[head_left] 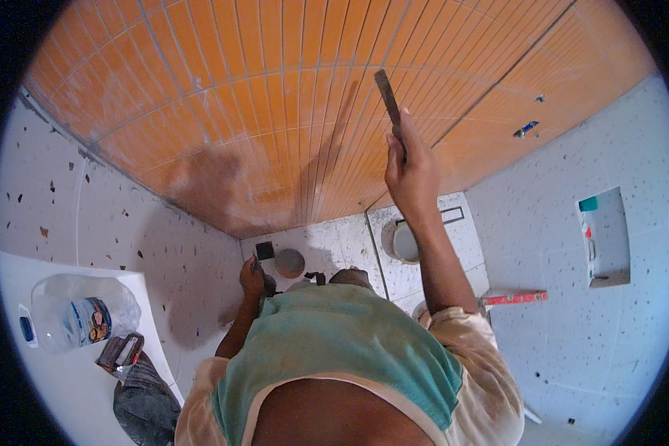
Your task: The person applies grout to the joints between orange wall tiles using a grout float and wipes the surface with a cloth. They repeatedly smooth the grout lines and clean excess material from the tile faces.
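Observation:
My right hand [415,167] is raised in front of the orange tiled wall [267,111]. Its fingers are wrapped round a narrow, dark flat-bladed tool [386,95], whose tip points up and slightly left. A shadow falls on the tiles beside it. Low on the left, my left hand [252,278] is closed around something dark that I cannot make out. A small black square [264,250] shows just beyond that hand, and whether the two are joined is unclear. Beside it on the floor stands a round container [289,262] with greyish contents.
A bucket [406,244] stands on the pale tiled floor. A red spirit level [514,298] is by the right wall, below a recessed niche [609,238]. On the left ledge [119,279] lie a large clear plastic bottle [119,306] and a dark cloth item [145,405].

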{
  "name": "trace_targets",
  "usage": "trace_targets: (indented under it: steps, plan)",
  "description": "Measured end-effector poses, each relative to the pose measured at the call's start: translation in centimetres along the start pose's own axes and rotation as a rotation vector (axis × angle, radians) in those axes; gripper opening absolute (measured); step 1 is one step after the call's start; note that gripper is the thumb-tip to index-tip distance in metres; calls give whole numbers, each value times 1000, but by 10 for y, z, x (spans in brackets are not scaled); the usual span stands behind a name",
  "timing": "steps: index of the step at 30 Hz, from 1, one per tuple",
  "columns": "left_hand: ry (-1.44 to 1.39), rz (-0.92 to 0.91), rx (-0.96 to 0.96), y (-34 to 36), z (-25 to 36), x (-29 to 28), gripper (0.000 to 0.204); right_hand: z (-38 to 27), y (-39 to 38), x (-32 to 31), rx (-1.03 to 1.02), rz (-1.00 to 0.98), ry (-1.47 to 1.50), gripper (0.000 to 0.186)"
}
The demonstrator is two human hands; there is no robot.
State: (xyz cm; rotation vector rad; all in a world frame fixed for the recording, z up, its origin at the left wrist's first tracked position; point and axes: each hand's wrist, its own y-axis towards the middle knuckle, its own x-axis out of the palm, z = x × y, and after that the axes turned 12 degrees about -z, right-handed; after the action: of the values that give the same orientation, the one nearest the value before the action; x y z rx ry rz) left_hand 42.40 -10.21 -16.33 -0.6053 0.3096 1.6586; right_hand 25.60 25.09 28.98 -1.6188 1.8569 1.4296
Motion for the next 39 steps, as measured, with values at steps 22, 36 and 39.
trace_targets:
  steps: [22, 36, 39]
  plan:
    - [30, 43, 39, -9, 12, -9, 39, 48, -38, 78, 256, -301, -18, 37]
    - [108, -7, 1, 1, 4, -13, 45, -5, 8, 54, -18, 120, 162, 39]
    - [44, -38, -42, -4, 7, -19, 46, -3, 13, 56, -9, 109, 180, 39]
